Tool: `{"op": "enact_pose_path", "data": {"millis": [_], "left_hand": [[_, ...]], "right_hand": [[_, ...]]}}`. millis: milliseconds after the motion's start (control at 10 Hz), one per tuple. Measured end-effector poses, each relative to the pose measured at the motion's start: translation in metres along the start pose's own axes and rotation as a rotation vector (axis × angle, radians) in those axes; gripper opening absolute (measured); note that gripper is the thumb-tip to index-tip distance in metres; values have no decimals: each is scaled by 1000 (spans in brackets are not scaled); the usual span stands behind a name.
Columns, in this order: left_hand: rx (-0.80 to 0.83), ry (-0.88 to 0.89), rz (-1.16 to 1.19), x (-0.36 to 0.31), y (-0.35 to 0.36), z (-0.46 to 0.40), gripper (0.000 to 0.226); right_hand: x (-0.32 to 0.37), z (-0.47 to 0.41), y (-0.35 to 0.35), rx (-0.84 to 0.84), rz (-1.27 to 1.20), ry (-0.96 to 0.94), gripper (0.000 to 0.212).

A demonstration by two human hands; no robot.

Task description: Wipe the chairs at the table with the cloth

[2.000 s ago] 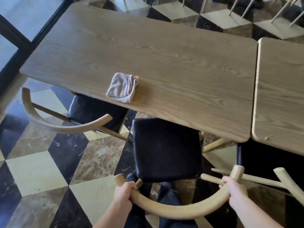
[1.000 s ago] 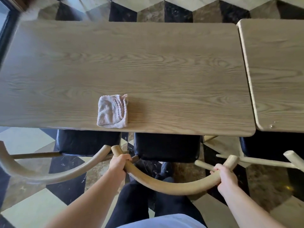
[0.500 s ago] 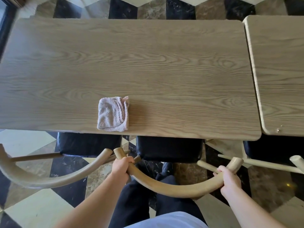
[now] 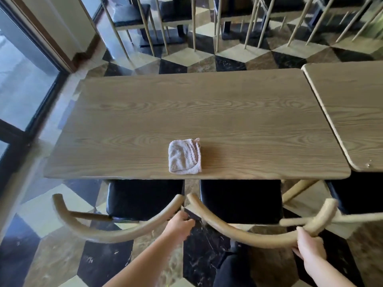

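Observation:
A folded pink cloth [image 4: 185, 156] lies near the front edge of the wooden table [image 4: 207, 108]. Two chairs with black seats are pushed under that edge. The nearer chair [image 4: 240, 200] has a curved wooden backrest [image 4: 238, 230], and my right hand [image 4: 308, 244] grips its right end. My left hand [image 4: 179, 225] is blurred in the gap between this backrest and the left chair's backrest [image 4: 93, 230]. Its fingers are loosely curled and it holds nothing that I can see. The left chair's seat [image 4: 145, 196] sits half under the table.
A second wooden table [image 4: 352, 104] butts against the right side, with another black-seated chair [image 4: 356, 193] under it. Glass doors [image 4: 22, 83] run along the left. Several upturned chairs [image 4: 259, 19] stand at the back. The floor is chequered marble.
My left hand has come off the left end of the nearer chair's backrest. The chair sits further under the table. My view has lifted and now takes in the room behind the table.

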State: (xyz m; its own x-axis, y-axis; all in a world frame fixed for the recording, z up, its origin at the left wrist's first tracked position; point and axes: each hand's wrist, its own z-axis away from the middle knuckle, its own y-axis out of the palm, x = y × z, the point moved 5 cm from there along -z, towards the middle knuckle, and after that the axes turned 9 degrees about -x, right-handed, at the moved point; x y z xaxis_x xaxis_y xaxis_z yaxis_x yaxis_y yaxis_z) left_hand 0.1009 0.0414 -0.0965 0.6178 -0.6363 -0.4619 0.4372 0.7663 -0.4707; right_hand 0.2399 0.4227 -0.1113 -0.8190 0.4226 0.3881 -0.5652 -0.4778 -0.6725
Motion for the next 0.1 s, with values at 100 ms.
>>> {"op": "enact_pose_path", "data": {"millis": [100], "left_hand": [[50, 88, -155, 28, -28, 19, 35]], "right_hand": [[-37, 63, 22, 106, -63, -56, 55]]}}
